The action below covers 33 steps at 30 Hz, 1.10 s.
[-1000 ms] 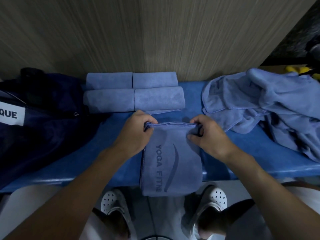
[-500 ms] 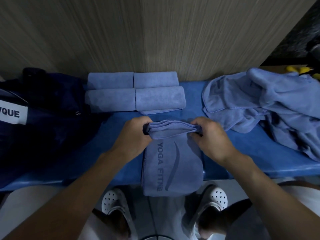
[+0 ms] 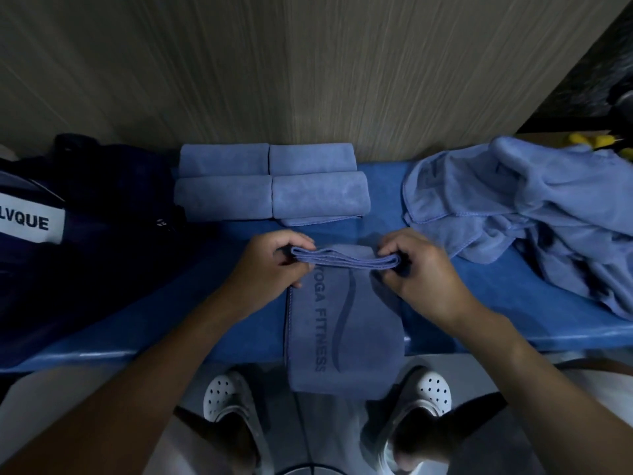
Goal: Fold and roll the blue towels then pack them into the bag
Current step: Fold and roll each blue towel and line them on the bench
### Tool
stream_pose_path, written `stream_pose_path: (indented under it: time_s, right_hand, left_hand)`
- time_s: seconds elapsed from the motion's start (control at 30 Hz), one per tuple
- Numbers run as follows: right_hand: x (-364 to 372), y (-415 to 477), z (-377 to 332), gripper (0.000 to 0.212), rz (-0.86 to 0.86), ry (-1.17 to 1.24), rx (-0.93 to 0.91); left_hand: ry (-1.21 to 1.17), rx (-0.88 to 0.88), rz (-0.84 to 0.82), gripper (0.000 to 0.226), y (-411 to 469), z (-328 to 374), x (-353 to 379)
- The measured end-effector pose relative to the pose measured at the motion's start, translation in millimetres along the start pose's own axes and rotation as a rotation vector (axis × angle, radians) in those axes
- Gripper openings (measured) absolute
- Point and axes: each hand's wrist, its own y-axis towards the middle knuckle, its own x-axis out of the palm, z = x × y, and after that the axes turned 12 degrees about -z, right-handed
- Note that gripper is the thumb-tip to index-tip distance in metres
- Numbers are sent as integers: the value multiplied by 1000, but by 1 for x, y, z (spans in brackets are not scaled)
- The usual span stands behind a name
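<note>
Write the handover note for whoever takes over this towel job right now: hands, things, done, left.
Left hand and right hand: each grips one end of the roll just started at the far end of the folded towel, which lies on the blue bench with its near end hanging over the edge.
Done: four rolled towels in two rows by the wall.
Left: finish this roll; fold and roll the loose pile on the right; pack all into the dark bag on the left. No towel shows in it.
</note>
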Motion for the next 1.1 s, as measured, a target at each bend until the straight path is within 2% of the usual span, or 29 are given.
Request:
stream_pose_path:
  time_s: [0.13, 0.27, 0.5, 0.57, 0.6, 0.7, 0.73, 0.8, 0.93, 1.0, 1.1]
  right_hand:
    - [-1, -10, 4, 25, -30, -61, -63]
    - [-5, -19, 4, 23, -70, -182, -41]
    - [-8, -32, 0, 17, -168, -331, -42]
    - [-9, -35, 0, 13, -187, -319, -44]
    - [-9, -36, -1, 18, -198, -300, -25]
    - [-8, -36, 0, 52, -185, -212, 47]
    - [-7, -35, -1, 52, -167, -168, 60]
    - [-6, -31, -2, 40, -123, -82, 93]
    - [-1, -25, -3, 29, -78, -16, 207]
    - [-3, -24, -4, 30, -142, 32, 275]
    - [-11, -21, -5, 68, -282, 1, 271]
  left_hand:
    - [187, 122, -63, 29, -10, -6, -1]
    - [299, 145, -95, 20, -16, -10, -2]
    - [578, 131, -131, 24, -27, -16, -1]
    - [625, 125, -140, 24, -29, -17, -1]
    - [657, 126, -134, 24, -29, -17, -2]
    - [720, 94, -145, 28, -31, -14, -6]
    - [712, 66, -170, 32, -34, -12, -8]
    - [678, 36, -183, 36, -35, -9, -8]
    - [581, 26, -111, 8, -32, -6, -2]
    - [580, 8, -106, 15, -29, -7, -2]
    - [692, -61, -172, 56, -28, -7, -2]
